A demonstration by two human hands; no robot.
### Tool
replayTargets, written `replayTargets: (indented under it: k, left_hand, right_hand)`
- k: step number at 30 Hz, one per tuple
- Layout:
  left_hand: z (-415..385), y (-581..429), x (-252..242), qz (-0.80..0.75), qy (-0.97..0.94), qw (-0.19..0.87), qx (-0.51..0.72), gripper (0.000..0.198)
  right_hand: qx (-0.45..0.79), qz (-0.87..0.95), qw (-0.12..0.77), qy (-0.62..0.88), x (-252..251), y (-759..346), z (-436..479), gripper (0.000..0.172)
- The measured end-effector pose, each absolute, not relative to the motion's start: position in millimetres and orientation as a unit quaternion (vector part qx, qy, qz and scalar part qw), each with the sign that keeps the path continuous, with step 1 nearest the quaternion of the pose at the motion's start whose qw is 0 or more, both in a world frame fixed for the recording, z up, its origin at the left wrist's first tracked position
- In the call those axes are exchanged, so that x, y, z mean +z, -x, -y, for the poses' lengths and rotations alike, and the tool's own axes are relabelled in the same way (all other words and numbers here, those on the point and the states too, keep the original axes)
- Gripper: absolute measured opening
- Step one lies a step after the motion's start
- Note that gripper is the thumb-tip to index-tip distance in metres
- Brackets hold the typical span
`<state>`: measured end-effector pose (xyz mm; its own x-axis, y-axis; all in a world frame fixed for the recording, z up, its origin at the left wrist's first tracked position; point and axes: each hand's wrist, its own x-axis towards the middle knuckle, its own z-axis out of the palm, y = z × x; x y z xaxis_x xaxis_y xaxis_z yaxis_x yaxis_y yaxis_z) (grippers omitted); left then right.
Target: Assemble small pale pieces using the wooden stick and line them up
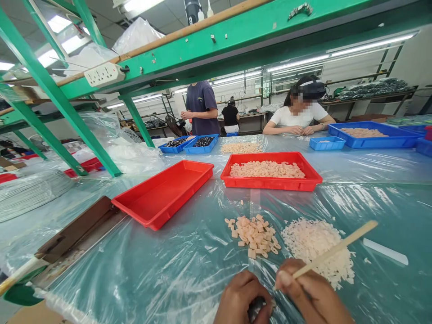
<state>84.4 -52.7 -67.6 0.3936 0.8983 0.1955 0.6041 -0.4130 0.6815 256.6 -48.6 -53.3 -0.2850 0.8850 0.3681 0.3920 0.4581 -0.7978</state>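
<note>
At the bottom of the head view, my right hand [312, 290] is closed on a thin pale wooden stick [340, 244], which slants up to the right. Its lower tip comes close to the fingers of my left hand [241, 297]. Those fingers are curled together; a dark bit shows under them, but what they hold is too hidden to name. Just beyond my left hand lies a small heap of peach-coloured ring-like pieces [254, 235]. Beside it, past my right hand, spreads a pile of small whitish bits [313, 240].
A red tray [165, 191] with bare bottom stands left of another red tray [270, 182] holding peach pieces. A white strip [385, 251] lies at right. Plastic sheeting covers the table. Blue trays [374, 140] and people are across it; a green shelf frame [216, 40] hangs overhead.
</note>
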Motion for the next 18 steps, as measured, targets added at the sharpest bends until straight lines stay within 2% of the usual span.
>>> replayTargets:
  k: [4, 7, 12, 15, 18]
  left_hand:
    - [54.3, -84.0, -68.6, -0.46, -0.775, 0.295, 0.318, 0.011]
    - [55.0, -83.9, -70.1, -0.466, -0.708, 0.382, 0.367, 0.004]
    - [50.0, -82.3, -58.5, -0.456, -0.432, 0.652, 0.424, 0.035]
    - [45.4, -79.8, -49.4, -0.43, -0.359, 0.709, 0.429, 0.042]
    - [41.2, -76.1, -47.3, -0.435, -0.347, 0.713, 0.427, 0.041]
  right_hand:
    - [0.353, 0.615, 0.51, 0.487, -40.4, -267.0, 43.0, 0.037]
    - [0.372, 0.58, 0.523, 0.502, -38.7, -271.6, 39.5, 0.037]
    - [0.347, 0.593, 0.522, 0.505, -39.3, -270.8, 39.1, 0.037]
    - [0.331, 0.603, 0.526, 0.499, -37.7, -269.9, 39.6, 0.037]
    - [0.316, 0.614, 0.53, 0.493, -36.9, -271.5, 37.9, 0.037]
